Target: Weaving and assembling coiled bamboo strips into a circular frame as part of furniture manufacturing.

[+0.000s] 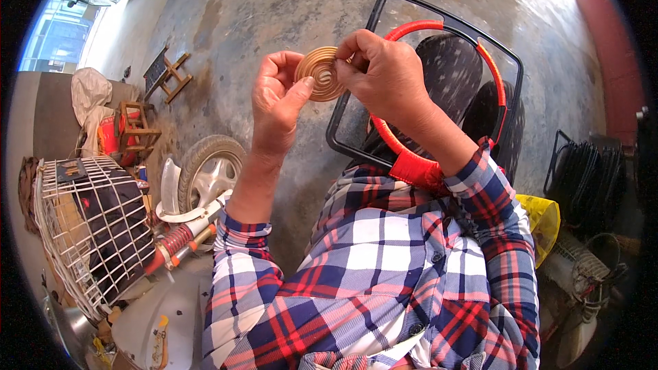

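A flat, golden-tan spiral coil [317, 77] is held up in front of me between both hands. My left hand [277, 99] pinches its left edge, the thumb lying across the lower turns. From the right, my right hand [385, 72] is closed at the coil's right edge, with thumb and fingertips together; what exactly they grip there is partly hidden. Over my legs rests a black rectangular tube frame [449, 8] with rounded corners. A ring wrapped in orange-red [493, 68] lies within it, below my right hand and forearm.
To my left stands a vehicle with a white wire basket [96, 226] and a wheel [212, 170]. Beyond it are a wooden stool [137, 130] and a small folding seat [164, 75]. At right are a yellow plastic bag [539, 223] and stacked black frames [588, 171].
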### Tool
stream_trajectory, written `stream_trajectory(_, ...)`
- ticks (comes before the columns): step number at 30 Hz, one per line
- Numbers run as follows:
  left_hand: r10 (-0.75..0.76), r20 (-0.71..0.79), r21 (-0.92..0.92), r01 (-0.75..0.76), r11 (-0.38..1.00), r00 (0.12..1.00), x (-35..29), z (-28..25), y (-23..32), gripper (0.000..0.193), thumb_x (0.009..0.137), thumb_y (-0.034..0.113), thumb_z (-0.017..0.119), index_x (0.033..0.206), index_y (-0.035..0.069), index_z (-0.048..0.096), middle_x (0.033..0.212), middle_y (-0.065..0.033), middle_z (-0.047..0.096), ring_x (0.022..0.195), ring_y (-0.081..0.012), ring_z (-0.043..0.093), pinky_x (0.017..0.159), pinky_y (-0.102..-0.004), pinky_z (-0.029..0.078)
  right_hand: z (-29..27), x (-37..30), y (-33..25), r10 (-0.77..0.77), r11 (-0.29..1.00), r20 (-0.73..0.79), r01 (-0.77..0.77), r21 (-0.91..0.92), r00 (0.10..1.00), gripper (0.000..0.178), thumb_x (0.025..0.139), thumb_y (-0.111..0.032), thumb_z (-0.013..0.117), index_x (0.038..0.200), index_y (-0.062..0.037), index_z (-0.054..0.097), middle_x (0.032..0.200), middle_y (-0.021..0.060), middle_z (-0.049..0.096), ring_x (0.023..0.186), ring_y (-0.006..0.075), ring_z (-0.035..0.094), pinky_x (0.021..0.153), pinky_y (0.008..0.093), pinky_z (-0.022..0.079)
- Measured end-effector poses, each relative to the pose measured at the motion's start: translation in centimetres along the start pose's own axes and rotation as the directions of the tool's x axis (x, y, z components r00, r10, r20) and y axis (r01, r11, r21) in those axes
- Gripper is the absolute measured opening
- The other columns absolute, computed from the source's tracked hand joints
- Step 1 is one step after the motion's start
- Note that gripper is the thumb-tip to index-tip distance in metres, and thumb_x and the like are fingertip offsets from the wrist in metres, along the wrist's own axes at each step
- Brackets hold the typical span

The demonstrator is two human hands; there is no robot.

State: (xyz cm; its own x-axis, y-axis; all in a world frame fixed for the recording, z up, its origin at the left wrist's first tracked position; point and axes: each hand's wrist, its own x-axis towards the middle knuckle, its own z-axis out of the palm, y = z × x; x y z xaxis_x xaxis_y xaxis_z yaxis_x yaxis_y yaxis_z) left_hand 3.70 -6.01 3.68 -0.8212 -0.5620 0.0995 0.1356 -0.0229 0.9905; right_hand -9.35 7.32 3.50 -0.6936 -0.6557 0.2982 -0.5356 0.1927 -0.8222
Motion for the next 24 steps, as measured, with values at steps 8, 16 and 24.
stream_trajectory(8,0.005,-0.054,-0.058,-0.008,0.998,0.999,0.04,0.11,-0.1,0.028,0.089,0.003,0.067,0.115,0.001,0.056,0.104,-0.006,0.062,0.096,-0.012,0.058,0.093,-0.028,0.045,0.08,-0.29,0.02,0.003,1.0,0.05,-0.001,-0.031,0.999,0.017,0.08,-0.023,0.074,0.089,-0.0093,0.068,0.074,0.0093,0.072,0.07,0.0296,0.072,0.063,0.0415,0.057)
stream_trajectory(16,0.105,-0.069,0.057,-0.101,0.993,0.992,-0.05,0.35,-0.11,0.019,0.093,0.001,0.063,0.111,0.004,0.061,0.101,-0.0023,0.062,0.094,-0.01,0.056,0.092,-0.0262,0.044,0.21,-0.4,-0.02,0.001,1.0,0.061,0.001,-0.026,0.998,0.017,0.08,-0.022,0.074,0.089,-0.009,0.068,0.073,0.0097,0.072,0.07,0.0299,0.072,0.064,0.0418,0.057)
stream_trajectory(24,0.086,-0.023,0.314,-0.074,0.947,0.996,0.1,0.28,0.24,0.011,0.093,0.001,0.063,0.104,0.003,0.064,0.096,-0.0005,0.065,0.087,-0.0075,0.059,0.082,-0.0246,0.048,0.39,-0.63,0.4,0.004,1.0,0.042,-0.003,-0.03,0.999,0.015,0.08,-0.023,0.073,0.087,-0.0093,0.069,0.071,0.0104,0.071,0.068,0.0308,0.072,0.063,0.0426,0.056)
